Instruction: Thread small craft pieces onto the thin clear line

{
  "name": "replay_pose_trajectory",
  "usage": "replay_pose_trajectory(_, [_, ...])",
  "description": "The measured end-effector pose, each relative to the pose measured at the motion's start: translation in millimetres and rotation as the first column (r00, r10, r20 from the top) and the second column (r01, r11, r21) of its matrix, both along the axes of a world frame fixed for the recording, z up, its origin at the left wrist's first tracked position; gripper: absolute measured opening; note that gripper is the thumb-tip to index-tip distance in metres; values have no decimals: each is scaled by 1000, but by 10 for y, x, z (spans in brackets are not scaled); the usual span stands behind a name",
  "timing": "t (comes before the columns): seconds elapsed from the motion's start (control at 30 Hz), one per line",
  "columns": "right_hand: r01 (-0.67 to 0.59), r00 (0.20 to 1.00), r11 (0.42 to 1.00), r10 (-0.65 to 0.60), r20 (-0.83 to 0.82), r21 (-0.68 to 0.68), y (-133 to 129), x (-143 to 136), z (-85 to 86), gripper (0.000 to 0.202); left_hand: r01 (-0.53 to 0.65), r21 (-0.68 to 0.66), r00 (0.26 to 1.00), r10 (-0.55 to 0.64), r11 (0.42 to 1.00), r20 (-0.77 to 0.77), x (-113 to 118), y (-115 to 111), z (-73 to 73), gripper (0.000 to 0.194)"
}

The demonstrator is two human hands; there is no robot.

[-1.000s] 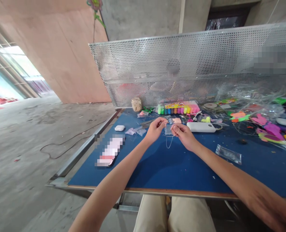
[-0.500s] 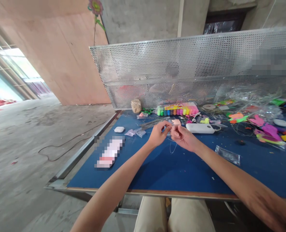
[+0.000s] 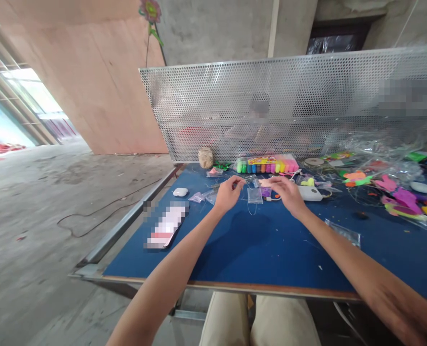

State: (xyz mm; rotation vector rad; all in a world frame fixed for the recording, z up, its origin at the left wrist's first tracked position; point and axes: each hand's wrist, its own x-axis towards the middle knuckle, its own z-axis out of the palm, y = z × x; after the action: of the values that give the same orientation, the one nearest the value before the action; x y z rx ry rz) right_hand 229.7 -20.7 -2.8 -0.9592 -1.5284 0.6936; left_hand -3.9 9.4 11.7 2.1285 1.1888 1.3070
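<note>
My left hand [image 3: 229,194] hovers over the blue table, thumb and fingers pinched together; whatever may be between the tips is too small to make out. To its right, my right hand [image 3: 287,193] has its fingers stretched out and apart, beside a peach-coloured piece [image 3: 265,183] and partly in front of a white power bank [image 3: 310,193]. Between the two hands lies a small clear plastic bag [image 3: 255,196], with a loop of thin thread [image 3: 252,211] below it. A purple packet [image 3: 266,191] shows just under the right fingers.
A phone [image 3: 167,225] and a white earbud case [image 3: 180,192] lie on the left. Behind stand a box of coloured clay [image 3: 267,164] and a wrapped lump [image 3: 205,157] before a perforated metal panel [image 3: 235,105]. Colourful foam shapes [image 3: 402,194] and plastic bags crowd the right.
My hands, together half a second ago with a thread hanging from them, have moved apart. The right fingers have opened. The small bag and purple packet between them have come into view.
</note>
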Motion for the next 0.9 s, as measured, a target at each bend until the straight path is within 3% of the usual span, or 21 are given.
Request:
replay_pose_trajectory(0.07, [195, 970, 958, -220, 101, 211, -46, 23, 51, 28, -59, 41, 997, 61, 997, -54, -43, 20, -7, 18])
replay_pose_trajectory(0.13, [113, 930, 928, -224, 290, 356, -90, 7, 80, 27, -89, 73, 990, 97, 993, -107, -47, 20, -22, 16])
replay_pose_trajectory(0.23, [-63, 840, 922, -157, 519, 381, -115, -69, 78, 28, -95, 101, 977, 113, 990, -181, -3, -12, -42, 14])
replay_pose_trajectory(0.4, [-118, 792, 931, -122, 598, 346, -165, -196, 115, 24, -52, 312, 900, 180, 949, -397, 63, -101, 10, 15])
replay_pose_trajectory(0.5, [-62, 879, 962, -73, 471, 265, -236, -229, 211, 25, 101, 434, 824, 169, 895, -541, 68, -151, 82, 20])
replay_pose_trajectory(0.6, [-20, 987, 996, 7, 160, 84, -228, -219, 286, 27, 221, 471, 774, 140, 854, -618, 75, -203, 140, 24])
replay_pose_trajectory(0.67, [-147, 985, 985, 137, -107, -90, -168, -181, 303, 31, 289, 474, 745, 116, 832, -657, 90, -239, 159, 24])
replay_pose_trajectory(0.73, [-353, 923, 888, 279, -264, -295, -98, -120, 299, 36, 354, 463, 713, 86, 813, -696, 108, -268, 164, 22])
replay_pose_trajectory(0.8, [-417, 896, 820, 299, -327, -392, -51, -47, 287, 38, 373, 451, 698, 75, 811, -712, 122, -282, 161, 20])
replay_pose_trajectory(0.9, [-327, 943, 843, 260, -209, -427, -50, 36, 276, 35, 336, 429, 708, 76, 838, -702, 118, -275, 155, 21])
